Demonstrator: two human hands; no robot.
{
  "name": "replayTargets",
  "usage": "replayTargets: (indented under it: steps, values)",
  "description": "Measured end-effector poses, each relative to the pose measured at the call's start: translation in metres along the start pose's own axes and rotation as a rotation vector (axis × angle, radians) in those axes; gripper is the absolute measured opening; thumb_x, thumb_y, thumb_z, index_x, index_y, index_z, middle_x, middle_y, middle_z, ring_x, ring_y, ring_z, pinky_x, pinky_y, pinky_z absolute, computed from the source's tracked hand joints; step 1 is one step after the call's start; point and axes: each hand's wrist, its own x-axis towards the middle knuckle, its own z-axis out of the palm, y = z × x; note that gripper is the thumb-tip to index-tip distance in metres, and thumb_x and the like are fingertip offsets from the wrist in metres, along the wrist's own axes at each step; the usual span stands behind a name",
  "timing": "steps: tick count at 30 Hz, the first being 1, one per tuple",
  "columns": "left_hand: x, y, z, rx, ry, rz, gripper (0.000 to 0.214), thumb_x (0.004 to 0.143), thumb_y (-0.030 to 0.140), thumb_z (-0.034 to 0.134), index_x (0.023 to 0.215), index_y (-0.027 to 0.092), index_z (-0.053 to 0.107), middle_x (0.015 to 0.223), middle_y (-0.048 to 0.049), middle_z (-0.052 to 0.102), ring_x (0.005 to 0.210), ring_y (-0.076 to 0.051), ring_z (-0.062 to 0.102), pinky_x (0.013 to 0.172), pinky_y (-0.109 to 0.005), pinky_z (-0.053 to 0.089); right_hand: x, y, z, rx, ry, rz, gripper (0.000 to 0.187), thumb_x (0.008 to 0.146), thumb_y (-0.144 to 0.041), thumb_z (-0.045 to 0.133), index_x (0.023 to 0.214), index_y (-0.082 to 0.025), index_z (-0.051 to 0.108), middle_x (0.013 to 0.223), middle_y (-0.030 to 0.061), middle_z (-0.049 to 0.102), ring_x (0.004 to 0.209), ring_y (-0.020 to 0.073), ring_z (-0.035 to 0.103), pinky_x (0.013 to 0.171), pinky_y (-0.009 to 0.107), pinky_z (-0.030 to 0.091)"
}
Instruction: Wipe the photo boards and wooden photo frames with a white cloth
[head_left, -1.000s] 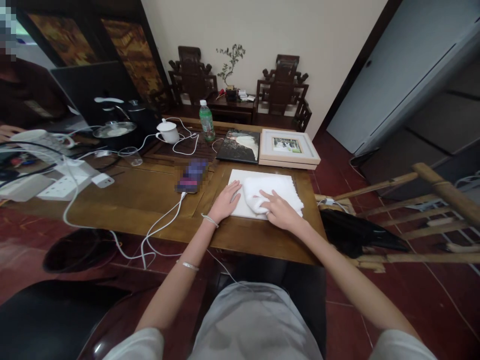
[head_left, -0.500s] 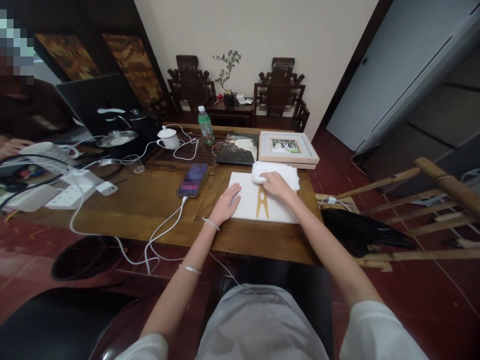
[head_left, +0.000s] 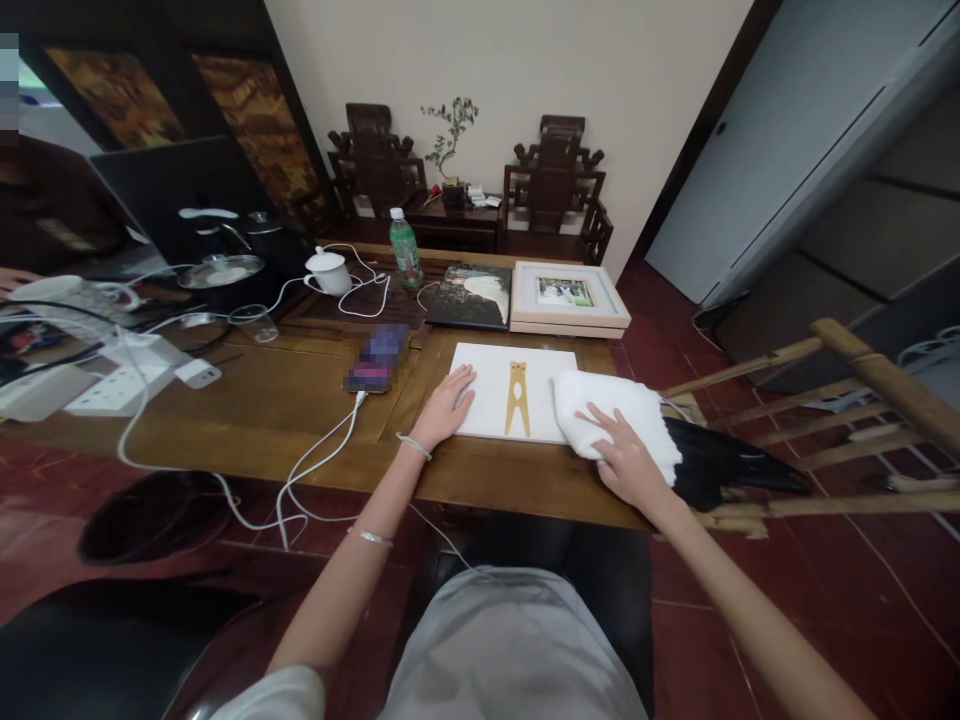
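A white board [head_left: 484, 402] with a tan, long-legged animal figure [head_left: 517, 400] lies flat on the wooden table. My left hand [head_left: 447, 402] rests on the board's left edge, palm down with fingers stretched out. Over the board's right side lies a white towel [head_left: 652, 425], bunched and partly hanging past the table's right edge. My right hand [head_left: 626, 455] holds the towel by its near side, some fingers spread across the top and the thumb low at the near edge. The towel covers the board's right corner.
Behind the board are a framed photo [head_left: 570, 295] and a dark picture panel [head_left: 471, 297]. A charging phone [head_left: 377, 358], green bottle [head_left: 405, 250], lidded cup [head_left: 327, 272] and power strips [head_left: 124, 385] stand leftward. A bamboo rack [head_left: 862, 345] is at right. A co-worker's sleeve [head_left: 52, 200] shows far left.
My right hand has brought the towel from the board's far right part rightward and nearer to me, uncovering the figure's top. My left hand has stayed on the board's left edge.
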Motion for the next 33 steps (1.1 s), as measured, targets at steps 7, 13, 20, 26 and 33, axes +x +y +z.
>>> replayTargets:
  steps: [7,13,20,26,33]
  values:
    - [0.0,0.0,-0.001,-0.004,0.001,-0.002,0.044,0.092,0.032,0.041,0.126,0.01,0.058,0.14,-0.0153,0.051,0.135,-0.025,0.042,0.115,-0.045,0.031,0.055,0.024,0.011,-0.038,-0.118,0.166,0.035,0.066,-0.001,0.047,0.089,-0.016,0.068,0.135,0.0154,0.056,0.136,0.0315,0.038,0.112,0.057,0.027]
    - [-0.001,0.0,-0.002,-0.024,0.001,-0.017,0.041,0.092,0.033,0.042,0.126,0.015,0.058,0.141,-0.0116,0.051,0.136,-0.024,0.042,0.116,-0.046,0.03,0.106,0.048,0.026,-0.053,-0.119,0.256,0.044,0.072,-0.001,0.042,0.108,-0.009,0.065,0.134,0.0231,0.055,0.134,0.031,0.041,0.109,0.057,0.027]
    - [0.0,0.001,-0.001,-0.023,-0.005,-0.01,0.043,0.092,0.033,0.041,0.127,0.013,0.058,0.141,-0.0135,0.05,0.136,-0.025,0.041,0.116,-0.046,0.03,0.064,0.006,0.011,-0.051,-0.173,0.185,0.04,0.068,0.001,0.044,0.099,-0.013,0.067,0.139,0.0171,0.052,0.138,0.0313,0.034,0.113,0.058,0.023]
    - [0.0,0.001,0.0,-0.022,-0.002,-0.017,0.044,0.092,0.034,0.042,0.126,0.012,0.058,0.141,-0.0143,0.05,0.136,-0.025,0.041,0.116,-0.046,0.029,0.019,-0.033,-0.008,0.027,-0.191,-0.012,0.036,0.063,0.003,0.043,0.082,-0.018,0.066,0.14,0.0117,0.051,0.14,0.0316,0.029,0.112,0.063,0.024]
    - [0.0,0.001,0.0,-0.019,0.006,-0.018,0.043,0.092,0.033,0.042,0.126,0.013,0.059,0.141,-0.0135,0.051,0.136,-0.025,0.042,0.115,-0.045,0.03,0.058,0.002,0.008,0.019,-0.164,0.028,0.037,0.065,-0.001,0.046,0.089,-0.016,0.069,0.136,0.0135,0.055,0.136,0.0315,0.037,0.113,0.059,0.026]
